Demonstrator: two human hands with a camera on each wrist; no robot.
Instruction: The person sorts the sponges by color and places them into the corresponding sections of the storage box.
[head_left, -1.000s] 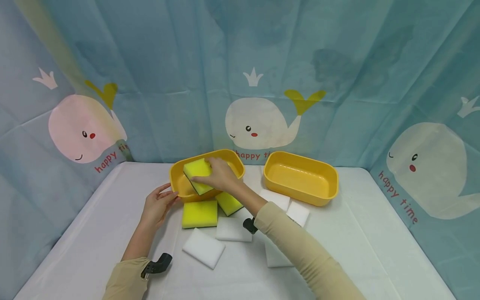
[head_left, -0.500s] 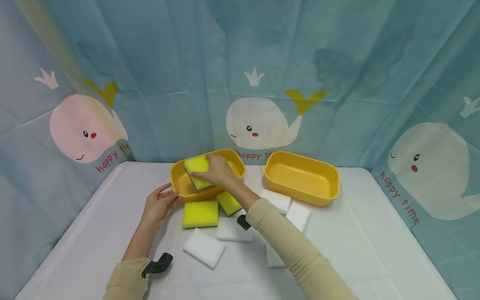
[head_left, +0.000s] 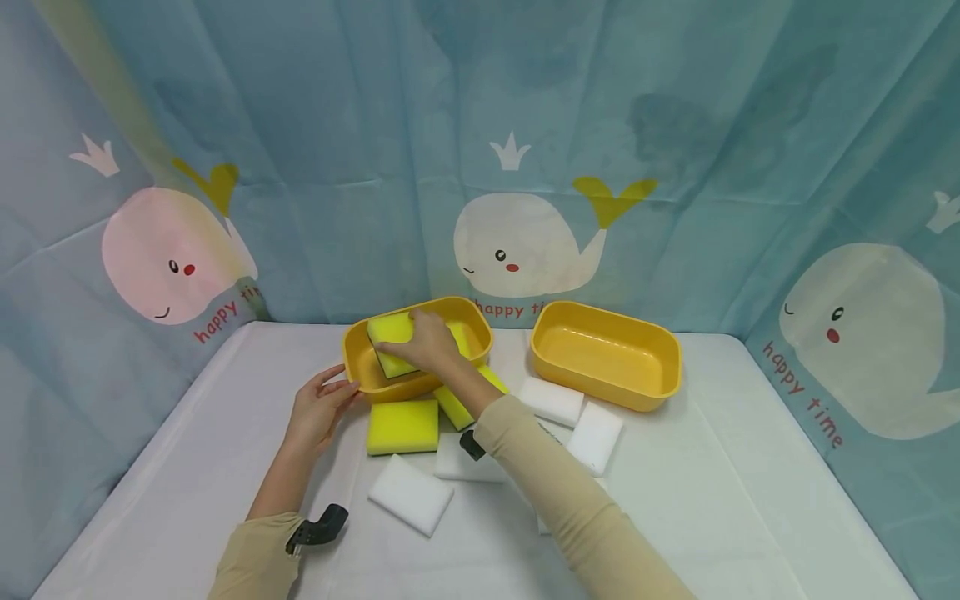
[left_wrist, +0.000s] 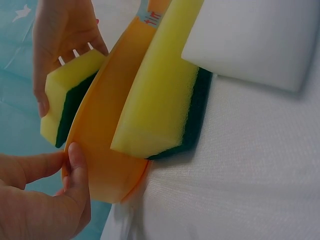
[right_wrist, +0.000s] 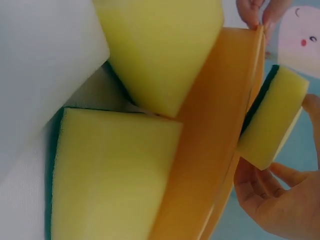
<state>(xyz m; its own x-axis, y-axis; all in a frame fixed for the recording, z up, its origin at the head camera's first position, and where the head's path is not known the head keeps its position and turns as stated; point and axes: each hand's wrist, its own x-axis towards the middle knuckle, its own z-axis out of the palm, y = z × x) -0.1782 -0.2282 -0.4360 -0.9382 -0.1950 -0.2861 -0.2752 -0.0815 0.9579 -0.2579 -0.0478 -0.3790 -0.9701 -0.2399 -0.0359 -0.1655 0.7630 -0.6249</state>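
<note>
My right hand [head_left: 433,343] grips a yellow sponge [head_left: 392,330] with a dark green scouring side, tilted within the opening of the left yellow bin [head_left: 405,388]. In the right wrist view the thumb and fingers hold this sponge [right_wrist: 277,117] at its edges, above the bin's rim. My left hand [head_left: 315,417] pinches the bin's near-left rim between thumb and fingers, as the left wrist view also shows. Another yellow sponge [head_left: 460,333] shows inside the bin, partly hidden behind the right hand. Two more yellow sponges, one flat [head_left: 402,427] and one partly covered [head_left: 452,407], lie before the bin.
A second yellow bin [head_left: 592,377] with a bare floor stands to the right. Several white sponges lie on the white tabletop, among them one at the front [head_left: 412,494] and one near the right bin [head_left: 596,437]. A blue whale-print curtain [head_left: 337,242] hangs behind.
The right hand has tilted the sponge and lowered it a little into the left bin. A yellow sponge inside the bin has come into view beside that hand. The left hand keeps its place.
</note>
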